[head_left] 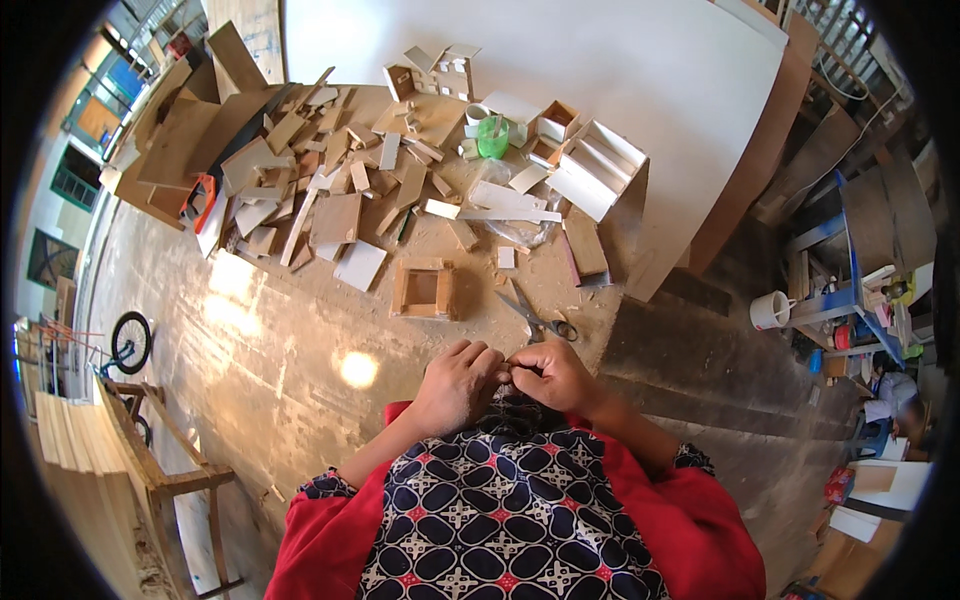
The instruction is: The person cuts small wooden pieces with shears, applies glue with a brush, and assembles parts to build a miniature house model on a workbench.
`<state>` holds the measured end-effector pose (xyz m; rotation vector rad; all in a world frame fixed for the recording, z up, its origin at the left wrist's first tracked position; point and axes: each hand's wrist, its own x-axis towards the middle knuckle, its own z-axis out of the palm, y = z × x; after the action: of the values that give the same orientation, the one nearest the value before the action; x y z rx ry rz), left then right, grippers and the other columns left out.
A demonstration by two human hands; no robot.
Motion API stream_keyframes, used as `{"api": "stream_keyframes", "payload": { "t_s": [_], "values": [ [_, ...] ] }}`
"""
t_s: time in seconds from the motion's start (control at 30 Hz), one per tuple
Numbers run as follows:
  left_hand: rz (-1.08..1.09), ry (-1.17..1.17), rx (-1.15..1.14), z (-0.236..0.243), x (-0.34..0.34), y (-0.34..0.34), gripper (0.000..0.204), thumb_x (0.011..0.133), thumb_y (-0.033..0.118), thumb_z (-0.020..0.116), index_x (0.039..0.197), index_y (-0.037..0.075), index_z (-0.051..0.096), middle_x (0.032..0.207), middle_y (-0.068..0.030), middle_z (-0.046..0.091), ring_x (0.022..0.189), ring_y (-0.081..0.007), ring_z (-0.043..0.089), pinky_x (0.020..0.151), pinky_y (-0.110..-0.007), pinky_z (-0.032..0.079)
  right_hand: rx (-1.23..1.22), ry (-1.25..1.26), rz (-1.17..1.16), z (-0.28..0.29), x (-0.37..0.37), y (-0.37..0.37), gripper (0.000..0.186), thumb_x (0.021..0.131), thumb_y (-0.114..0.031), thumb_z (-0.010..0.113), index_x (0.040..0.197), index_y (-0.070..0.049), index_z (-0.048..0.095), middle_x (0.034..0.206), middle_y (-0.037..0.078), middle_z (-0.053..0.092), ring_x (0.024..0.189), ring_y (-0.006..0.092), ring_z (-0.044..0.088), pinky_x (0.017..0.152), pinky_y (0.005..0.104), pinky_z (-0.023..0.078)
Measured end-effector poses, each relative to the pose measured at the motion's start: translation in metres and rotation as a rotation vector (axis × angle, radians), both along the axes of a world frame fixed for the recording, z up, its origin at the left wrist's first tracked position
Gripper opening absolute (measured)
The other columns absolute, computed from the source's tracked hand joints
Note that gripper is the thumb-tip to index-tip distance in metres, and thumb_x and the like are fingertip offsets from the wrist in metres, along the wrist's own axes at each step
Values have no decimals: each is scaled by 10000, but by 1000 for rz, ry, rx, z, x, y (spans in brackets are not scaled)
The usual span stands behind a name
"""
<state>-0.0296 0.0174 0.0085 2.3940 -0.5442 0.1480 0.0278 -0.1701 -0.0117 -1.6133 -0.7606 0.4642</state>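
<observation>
Head view: left hand (pixel 457 386) and right hand (pixel 555 377) meet in front of the chest, fingers curled, fingertips drawn together; anything pinched between them is too small and covered to identify, so cannot tell whether either grips. Just beyond the right hand, grey scissors (pixel 535 318) lie on the brown work surface (pixel 478 292), blades parted, handles toward the right. Square wooden frame (pixel 403 290) lies left of the scissors, well apart from them; small white square (pixel 506 258) sits beyond, between the two. Farther out: heaped wood offcuts (pixel 335 217) at left, green cup (pixel 492 140) near the far edge, white compartmented box (pixel 585 190) to its right, tilted.
</observation>
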Motion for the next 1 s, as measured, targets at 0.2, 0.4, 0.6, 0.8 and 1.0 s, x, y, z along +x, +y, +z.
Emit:
{"api": "stream_keyframes", "payload": {
  "t_s": [0.2, 0.4, 0.6, 0.8, 1.0],
  "values": [
    [20, 53, -128, 7, 5, -17, 157, 897, 167, 563, 849, 21, 531, 760, -110, 556, 724, -305, 562, 659, -373, 451, 56, 1, -286, 16, -16, 0, 221, 828, -47, 537, 619, 19, 505, 495, -1, 411, 490, 52, 352, 439, 279, 305],
    [18, 494, -932, -22, 3, -29, 330, 990, 364, 428, 870, 61, 477, 687, 14, 417, 562, -104, 366, 522, -241, 293, 356, 512, -303, 6, -28, -2, 181, 868, -54, 470, 728, -13, 578, 654, -31, 506, 587, 32, 419, 516, 201, 327],
    [-96, 1055, -1361, -1, -1, -8, 307, 952, 401, 433, 879, 104, 454, 647, 34, 329, 538, -76, 284, 469, -226, 229, -266, -34, -564, -12, -20, -11, 202, 876, -170, 525, 854, -13, 650, 730, 61, 587, 662, 228, 585, 589, 321, 447],
    [0, 1173, -1376, 4, -37, 48, 284, 945, 350, 439, 814, 98, 454, 618, 26, 330, 506, -82, 278, 442, -232, 225, -877, -440, -749, -76, -24, -16, 266, 769, -120, 669, 1008, -4, 655, 1049, 140, 568, 955, 343, 581, 816, 415, 480],
    [110, 1193, -1350, -9, -73, 115, 270, 929, 281, 466, 737, 96, 419, 639, 17, 324, 515, -98, 291, 463, -256, 246, -914, -473, -872, -73, -32, 2, 319, 734, -102, 706, 1036, -15, 657, 1036, 127, 562, 967, 322, 570, 833, 404, 474]
  ]
}}
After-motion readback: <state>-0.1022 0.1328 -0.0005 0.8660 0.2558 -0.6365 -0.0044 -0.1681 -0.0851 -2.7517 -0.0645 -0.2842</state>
